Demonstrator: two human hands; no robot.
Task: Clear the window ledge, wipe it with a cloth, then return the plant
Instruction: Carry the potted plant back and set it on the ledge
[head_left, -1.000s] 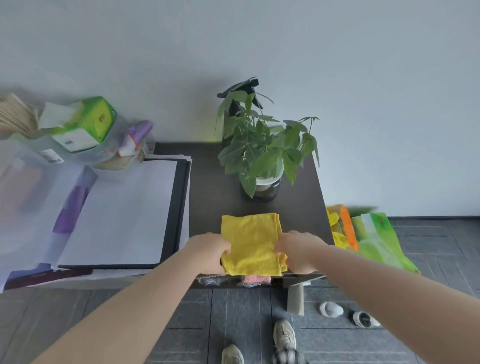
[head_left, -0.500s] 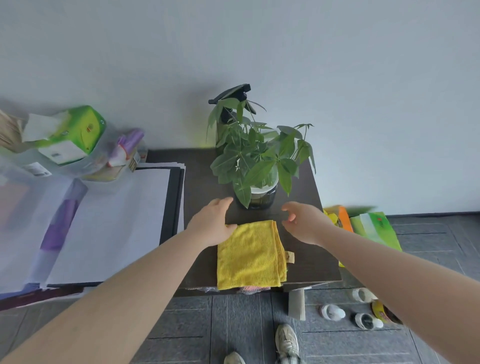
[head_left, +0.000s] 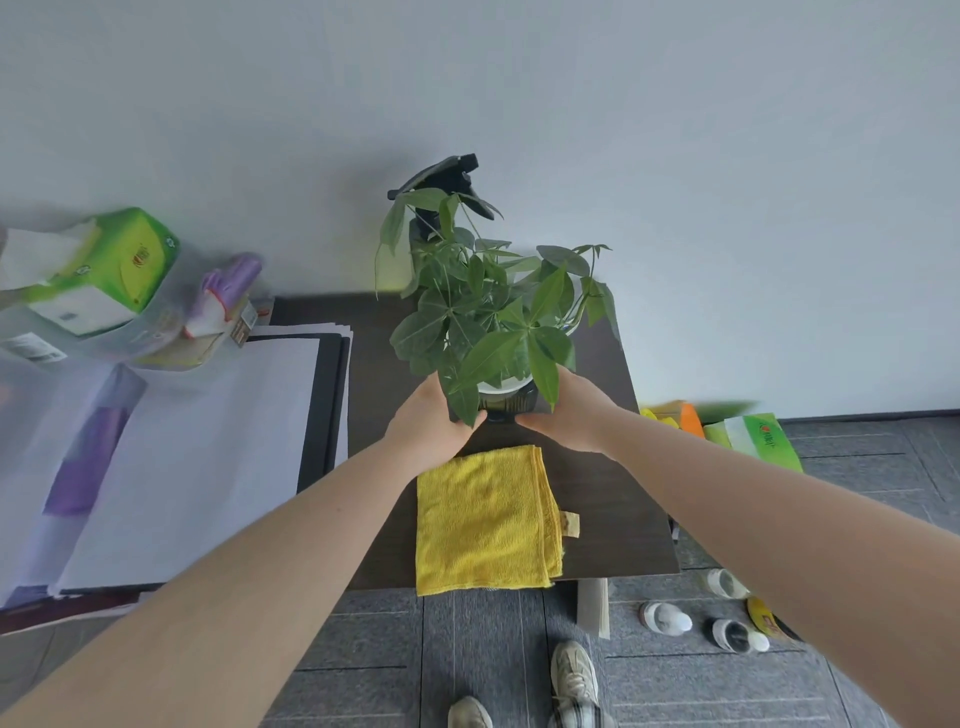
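Note:
A leafy green plant (head_left: 493, 322) in a dark pot (head_left: 506, 402) stands on the dark table (head_left: 618, 499). My left hand (head_left: 431, 421) grips the pot's left side and my right hand (head_left: 569, 415) grips its right side; leaves hide most of my fingers. A folded yellow cloth (head_left: 485, 519) lies flat on the table just in front of the pot, its near edge at the table's front edge. No window ledge is in view.
A black spray bottle (head_left: 441, 192) stands behind the plant by the wall. White papers on a black folder (head_left: 208, 441) lie left of the cloth, with a green tissue box (head_left: 104, 270) beyond. Green packets (head_left: 753, 436), small bottles (head_left: 665, 618) and shoes sit on the grey floor.
Both hands let go of the yellow cloth, moved forward past it and closed round the plant's pot. The cloth stays flat on the table.

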